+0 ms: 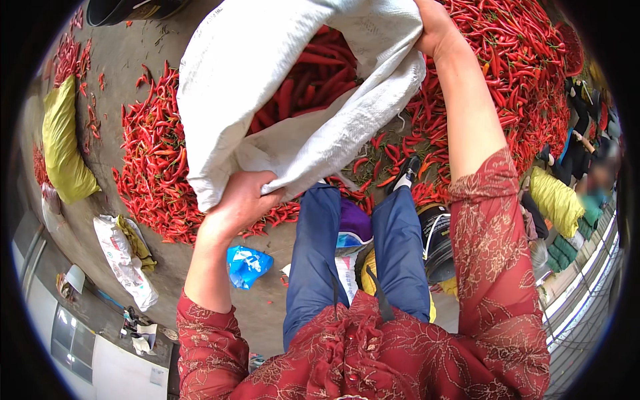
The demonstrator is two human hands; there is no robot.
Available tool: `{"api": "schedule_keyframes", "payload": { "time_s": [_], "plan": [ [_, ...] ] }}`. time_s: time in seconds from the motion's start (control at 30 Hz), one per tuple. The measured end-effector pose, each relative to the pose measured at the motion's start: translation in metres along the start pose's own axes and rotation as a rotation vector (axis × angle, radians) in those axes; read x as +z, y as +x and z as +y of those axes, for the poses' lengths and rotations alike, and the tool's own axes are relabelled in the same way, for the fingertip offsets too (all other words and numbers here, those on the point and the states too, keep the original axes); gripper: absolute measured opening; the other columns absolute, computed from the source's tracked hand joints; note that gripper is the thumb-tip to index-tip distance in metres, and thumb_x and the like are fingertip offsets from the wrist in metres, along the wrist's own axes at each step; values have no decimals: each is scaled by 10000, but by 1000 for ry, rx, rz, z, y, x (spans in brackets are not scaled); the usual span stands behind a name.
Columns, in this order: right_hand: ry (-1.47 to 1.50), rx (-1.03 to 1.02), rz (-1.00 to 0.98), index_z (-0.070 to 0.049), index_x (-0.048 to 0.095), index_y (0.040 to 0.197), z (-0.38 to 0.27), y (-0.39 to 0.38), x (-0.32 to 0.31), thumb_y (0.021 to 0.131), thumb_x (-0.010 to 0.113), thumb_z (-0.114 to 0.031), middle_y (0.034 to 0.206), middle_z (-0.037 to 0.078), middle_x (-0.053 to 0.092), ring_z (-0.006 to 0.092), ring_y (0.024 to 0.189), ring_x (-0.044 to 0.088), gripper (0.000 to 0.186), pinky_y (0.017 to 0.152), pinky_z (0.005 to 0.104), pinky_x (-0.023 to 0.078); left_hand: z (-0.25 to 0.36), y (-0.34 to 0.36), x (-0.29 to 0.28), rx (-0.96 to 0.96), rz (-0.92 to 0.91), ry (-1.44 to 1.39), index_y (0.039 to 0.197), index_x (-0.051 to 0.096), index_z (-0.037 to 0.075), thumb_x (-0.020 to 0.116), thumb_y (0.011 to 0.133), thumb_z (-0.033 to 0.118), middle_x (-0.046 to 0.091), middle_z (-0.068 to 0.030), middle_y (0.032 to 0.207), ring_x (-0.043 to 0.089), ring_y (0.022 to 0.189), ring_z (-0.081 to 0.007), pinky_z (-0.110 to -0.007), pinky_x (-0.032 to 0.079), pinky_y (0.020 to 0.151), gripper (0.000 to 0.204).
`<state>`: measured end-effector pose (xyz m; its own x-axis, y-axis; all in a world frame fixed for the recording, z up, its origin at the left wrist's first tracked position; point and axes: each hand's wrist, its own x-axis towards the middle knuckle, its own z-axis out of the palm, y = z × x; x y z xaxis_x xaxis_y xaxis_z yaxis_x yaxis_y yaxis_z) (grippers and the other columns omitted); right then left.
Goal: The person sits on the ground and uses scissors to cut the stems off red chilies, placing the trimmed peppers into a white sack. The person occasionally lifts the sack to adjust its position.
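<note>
A large white woven sack [233,80] hangs open in front of me, with red chili peppers [313,77] visible inside its mouth. My left hand [237,203] grips the sack's lower edge in a fist. At the top of the picture my right hand [433,30] holds the sack's upper rim. Both arms wear red patterned sleeves. My blue trouser legs and one dark shoe [405,172] show below the sack.
Red chili peppers [157,167] lie spread over the concrete ground on the left and far right. A yellow sack [63,143], a white bag [123,260], a blue plastic bag [247,265] and a black bucket [437,243] lie around. Another person [580,143] crouches at the right.
</note>
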<state>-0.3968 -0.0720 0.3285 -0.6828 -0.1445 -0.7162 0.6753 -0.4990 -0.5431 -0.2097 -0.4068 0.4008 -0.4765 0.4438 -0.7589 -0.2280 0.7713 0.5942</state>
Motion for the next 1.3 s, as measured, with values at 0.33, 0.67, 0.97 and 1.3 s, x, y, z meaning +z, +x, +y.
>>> {"api": "schedule_keyframes", "payload": {
  "time_s": [0.33,0.67,0.97,1.3],
  "plan": [
    [-1576,-1312,-197,-42,599,933,19,-119,86,705,649,-71,822,108,576,257,813,582,235,677,353,485,63,58,-97,297,727,-594,1352,328,-43,564,866,350,510,-177,1190,547,1022,-201,-315,462,810,667],
    [-536,-390,554,-39,623,1051,116,-145,-118,867,549,-131,897,65,664,174,805,622,218,738,303,498,66,-13,44,537,989,-355,1001,574,-31,484,881,-28,593,-104,710,571,584,-145,-240,482,552,149],
    [-1511,565,-129,-143,630,1058,466,-212,-256,735,635,-146,1010,112,638,285,943,619,323,763,401,509,15,88,239,3,-137,243,1179,502,64,678,720,107,552,-145,1005,542,928,-346,-389,450,802,493],
    [-1404,520,-523,-127,375,1343,586,-204,-290,590,766,-346,1098,141,530,312,1043,529,876,909,426,390,21,108,225,-124,298,-144,1174,517,30,616,595,8,561,-199,1100,545,996,-322,-390,401,918,588]
  ]
}}
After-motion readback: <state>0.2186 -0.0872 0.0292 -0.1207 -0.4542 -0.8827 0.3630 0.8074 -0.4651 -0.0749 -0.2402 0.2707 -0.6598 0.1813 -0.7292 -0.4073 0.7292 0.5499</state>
